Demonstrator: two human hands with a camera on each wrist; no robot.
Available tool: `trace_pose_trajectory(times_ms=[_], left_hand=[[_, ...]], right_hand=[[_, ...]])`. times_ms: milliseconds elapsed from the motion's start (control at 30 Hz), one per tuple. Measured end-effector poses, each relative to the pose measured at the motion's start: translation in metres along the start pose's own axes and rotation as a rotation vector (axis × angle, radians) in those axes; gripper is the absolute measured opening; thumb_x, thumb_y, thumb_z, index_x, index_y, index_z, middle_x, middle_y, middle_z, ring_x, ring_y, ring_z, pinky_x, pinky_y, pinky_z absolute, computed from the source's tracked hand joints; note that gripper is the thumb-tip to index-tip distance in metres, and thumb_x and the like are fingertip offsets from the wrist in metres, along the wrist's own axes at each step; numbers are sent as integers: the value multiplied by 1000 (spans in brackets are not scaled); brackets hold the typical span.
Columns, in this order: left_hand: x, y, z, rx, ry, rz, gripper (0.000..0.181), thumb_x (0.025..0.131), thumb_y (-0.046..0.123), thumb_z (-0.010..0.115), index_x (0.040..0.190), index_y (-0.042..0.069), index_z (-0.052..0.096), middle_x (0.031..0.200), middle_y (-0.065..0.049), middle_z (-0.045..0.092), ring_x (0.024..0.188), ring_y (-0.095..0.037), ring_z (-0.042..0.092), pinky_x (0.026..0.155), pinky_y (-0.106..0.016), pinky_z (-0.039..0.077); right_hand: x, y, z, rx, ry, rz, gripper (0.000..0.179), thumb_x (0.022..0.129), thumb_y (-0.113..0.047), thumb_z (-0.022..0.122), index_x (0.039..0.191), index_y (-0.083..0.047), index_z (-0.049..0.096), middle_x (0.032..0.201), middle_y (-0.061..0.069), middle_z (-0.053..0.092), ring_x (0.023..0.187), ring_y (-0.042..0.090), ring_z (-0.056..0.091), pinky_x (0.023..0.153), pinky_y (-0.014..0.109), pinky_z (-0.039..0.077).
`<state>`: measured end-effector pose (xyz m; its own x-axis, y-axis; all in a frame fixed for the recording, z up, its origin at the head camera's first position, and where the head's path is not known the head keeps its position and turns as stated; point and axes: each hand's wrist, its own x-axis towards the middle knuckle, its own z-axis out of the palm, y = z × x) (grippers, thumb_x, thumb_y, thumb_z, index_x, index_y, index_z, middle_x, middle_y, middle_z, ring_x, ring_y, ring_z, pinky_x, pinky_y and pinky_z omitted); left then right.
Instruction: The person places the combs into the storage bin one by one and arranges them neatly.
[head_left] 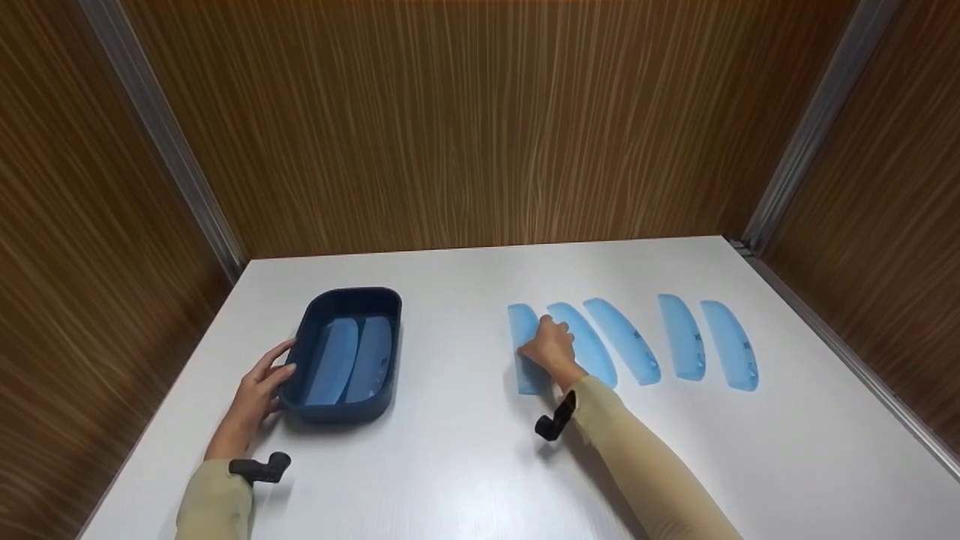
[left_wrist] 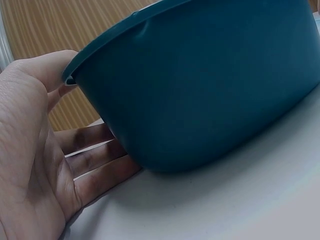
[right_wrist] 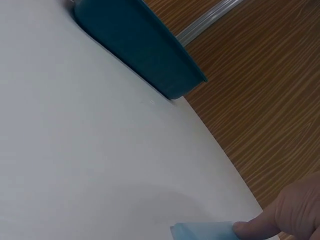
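Observation:
On the left of the table stands a dark blue, rounded plastic tub point(head_left: 304, 409) with two flat, half-moon blue pieces point(head_left: 335, 362) lying side by side inside. My left hand point(head_left: 253, 397) holds the tub's left side; the thumb point(left_wrist: 55, 70) is over its rim and the other fingers lie against the outer wall. To the right, my right hand point(head_left: 551, 346) grips the leftmost light blue half-moon piece point(head_left: 523, 322), covering part of it. Seen from the right wrist, the thumb point(right_wrist: 257, 227) touches that piece's edge; the other fingertips are hidden there.
Several similar blue pieces stand in a row to the right, among them one beside my hand point(head_left: 592, 352) and one at the far end point(head_left: 731, 345). The white table point(head_left: 450, 465) is bounded by wood-grain panels point(head_left: 480, 127) at the back and sides.

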<state>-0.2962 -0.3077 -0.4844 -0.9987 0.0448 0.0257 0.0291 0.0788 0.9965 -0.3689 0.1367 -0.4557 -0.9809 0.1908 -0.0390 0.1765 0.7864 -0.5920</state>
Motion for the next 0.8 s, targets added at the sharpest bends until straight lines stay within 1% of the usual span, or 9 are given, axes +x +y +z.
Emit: trace_pose_trajectory(times_ms=[133,200,333,433,533,633,733,800], left_hand=[[-2,4,3,-9,-7,-12,53,86,31,49,134,26,27,125,-21,37,110,-34,40,76,-42,42],[-5,8,5,-8,-13,-14,53,87,30,48,135,24,26,126,-22,35,111,-36,38,77,-44,41],[-10,16,9,2,-18,-19,54,88,29,47,136,22,23,127,-23,34,112,-37,36,79,-46,39],[-12,18,9,9,-24,-23,55,88,30,47,136,21,22,128,-23,32,112,-37,36,80,-46,38],[-10,15,7,11,-20,-24,54,88,31,47,136,23,23,128,-23,33,111,-37,37,79,-45,40],[-6,9,4,23,-8,-16,52,87,33,47,135,27,26,128,-20,34,111,-35,38,78,-43,41],[-3,2,1,49,0,-10,51,86,36,47,133,31,27,130,-16,33,112,-32,38,79,-42,40],[-2,-2,0,68,6,-16,51,85,39,47,132,34,28,131,-14,33,113,-31,37,81,-42,39]], right_hand=[[0,1,-1,-6,1,16,58,59,-22,75,105,1,47,98,21,47,90,35,46,74,43,39],[1,2,-2,1,-6,19,56,59,-23,76,102,0,49,96,19,49,88,33,47,73,42,40],[4,4,-2,25,-18,13,62,59,-25,77,109,-1,49,100,17,50,89,30,48,74,40,41],[6,8,-3,53,-23,1,67,59,-24,77,114,-1,47,104,17,50,91,29,48,75,39,41],[8,11,-3,107,-36,-16,65,60,-20,77,114,0,46,106,17,50,92,28,49,74,38,42],[9,13,-4,180,-53,-21,60,61,-13,76,112,0,46,104,16,52,88,26,51,71,36,44],[8,13,-5,249,-68,-11,57,62,-8,74,111,0,46,103,16,52,84,25,51,68,35,45],[7,14,-5,300,-82,10,57,62,-6,73,112,-1,47,104,16,51,84,25,51,67,35,45]])
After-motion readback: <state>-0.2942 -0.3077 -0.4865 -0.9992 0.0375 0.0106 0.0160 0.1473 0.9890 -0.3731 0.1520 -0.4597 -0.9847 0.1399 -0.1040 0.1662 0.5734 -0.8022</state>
